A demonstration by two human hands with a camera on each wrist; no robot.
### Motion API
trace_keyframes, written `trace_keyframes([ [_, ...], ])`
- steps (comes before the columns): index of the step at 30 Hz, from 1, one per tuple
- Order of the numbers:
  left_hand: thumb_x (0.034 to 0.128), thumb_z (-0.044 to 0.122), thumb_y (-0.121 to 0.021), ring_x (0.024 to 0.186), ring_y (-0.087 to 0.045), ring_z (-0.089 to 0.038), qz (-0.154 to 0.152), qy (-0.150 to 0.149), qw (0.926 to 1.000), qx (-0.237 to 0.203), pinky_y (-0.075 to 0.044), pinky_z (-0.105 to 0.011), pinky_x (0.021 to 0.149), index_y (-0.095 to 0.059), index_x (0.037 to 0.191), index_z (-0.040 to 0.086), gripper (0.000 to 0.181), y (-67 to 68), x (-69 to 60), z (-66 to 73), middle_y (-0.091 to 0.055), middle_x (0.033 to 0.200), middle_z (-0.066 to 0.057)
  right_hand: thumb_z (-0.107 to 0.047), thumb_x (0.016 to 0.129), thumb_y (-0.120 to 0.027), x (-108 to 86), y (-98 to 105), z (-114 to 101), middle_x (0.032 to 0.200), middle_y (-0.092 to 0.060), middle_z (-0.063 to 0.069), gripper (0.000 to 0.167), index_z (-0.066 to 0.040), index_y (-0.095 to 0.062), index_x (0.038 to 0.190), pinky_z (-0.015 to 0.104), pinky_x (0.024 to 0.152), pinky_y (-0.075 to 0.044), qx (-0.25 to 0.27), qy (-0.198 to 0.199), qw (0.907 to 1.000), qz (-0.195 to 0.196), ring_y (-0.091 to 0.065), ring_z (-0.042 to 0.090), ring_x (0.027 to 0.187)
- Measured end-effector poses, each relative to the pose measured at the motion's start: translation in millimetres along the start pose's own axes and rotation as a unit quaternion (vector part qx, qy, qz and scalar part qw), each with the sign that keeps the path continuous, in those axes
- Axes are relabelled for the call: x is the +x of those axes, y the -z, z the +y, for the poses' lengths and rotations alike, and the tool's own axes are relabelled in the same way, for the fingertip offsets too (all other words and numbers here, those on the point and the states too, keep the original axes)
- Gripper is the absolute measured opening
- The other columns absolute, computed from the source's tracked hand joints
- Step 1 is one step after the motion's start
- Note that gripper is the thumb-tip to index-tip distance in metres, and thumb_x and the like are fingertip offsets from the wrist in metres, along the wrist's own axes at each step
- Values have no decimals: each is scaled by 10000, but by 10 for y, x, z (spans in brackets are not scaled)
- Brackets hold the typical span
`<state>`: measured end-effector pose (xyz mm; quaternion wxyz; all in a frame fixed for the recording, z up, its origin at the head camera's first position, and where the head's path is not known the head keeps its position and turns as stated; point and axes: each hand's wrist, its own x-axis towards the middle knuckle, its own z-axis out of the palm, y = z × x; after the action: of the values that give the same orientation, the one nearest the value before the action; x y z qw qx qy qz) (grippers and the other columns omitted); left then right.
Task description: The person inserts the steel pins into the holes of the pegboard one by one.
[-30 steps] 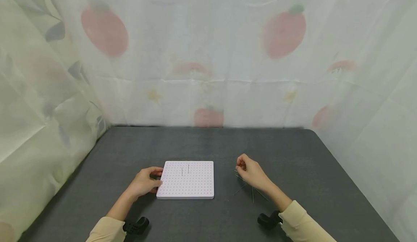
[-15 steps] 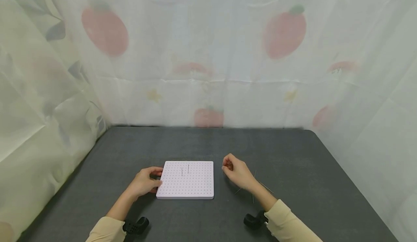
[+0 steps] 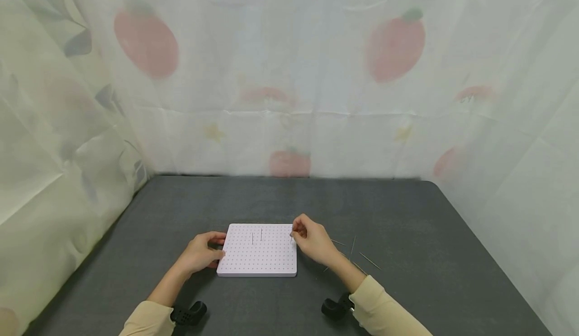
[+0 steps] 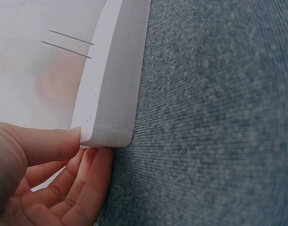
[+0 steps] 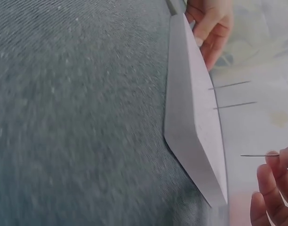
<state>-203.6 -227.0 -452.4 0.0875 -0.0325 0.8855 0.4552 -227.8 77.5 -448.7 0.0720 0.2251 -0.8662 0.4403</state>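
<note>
A white board (image 3: 258, 263) with rows of small holes lies flat on the dark table. Two thin metal needles (image 4: 66, 50) stand upright in it, towards the back. My left hand (image 3: 198, 252) grips the board's left edge, thumb on the top rim and fingers against the side. Over the board's right edge is my right hand (image 3: 314, 240), pinching another needle (image 5: 257, 155) between thumb and index finger. That needle points down at the board; in the right wrist view its tip looks apart from the surface.
Several loose needles (image 3: 370, 260) lie scattered on the table (image 3: 407, 225) to the right of the board, some partly behind the right forearm. A patterned curtain (image 3: 344, 140) hangs along the back and sides. A black wrist device (image 3: 190, 314) is worn on each arm.
My right hand has moved left from the loose needles to above the board's right edge, carrying a needle. The left hand and the board have stayed put.
</note>
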Motion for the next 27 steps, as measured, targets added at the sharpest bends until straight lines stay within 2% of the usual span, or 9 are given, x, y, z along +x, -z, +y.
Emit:
trace_keyframes([
  [7, 823, -10, -678, 800, -646, -147, 10, -8, 10000, 7, -599, -359, 638, -537, 1330, -62, 528, -1, -2, 6, -617, 1226, -227, -37, 872, -654, 60, -147, -41, 838, -685, 32, 108, -107, -579, 902, 159, 664, -468, 94, 136, 9998, 116, -545, 18, 728],
  [17, 819, -23, -674, 781, -650, -150, 17, -71, 9999, -81, -599, -358, 625, -542, 1319, -69, 519, -13, 2, 18, -619, 1214, -237, -56, 872, -652, 121, -300, -116, 830, -707, 34, 58, -88, -618, 905, 153, 685, -483, 254, 247, 9994, -39, -571, 17, 738],
  [27, 822, -16, -675, 790, -648, -147, -16, -16, 10000, -64, -599, -359, 633, -548, 1323, -51, 518, -14, 6, 13, -621, 1224, -224, -49, 861, -673, 162, -417, -199, 795, -727, 31, 58, -101, -649, 865, 147, 662, -475, 152, 443, 9988, 157, -594, 60, 711],
])
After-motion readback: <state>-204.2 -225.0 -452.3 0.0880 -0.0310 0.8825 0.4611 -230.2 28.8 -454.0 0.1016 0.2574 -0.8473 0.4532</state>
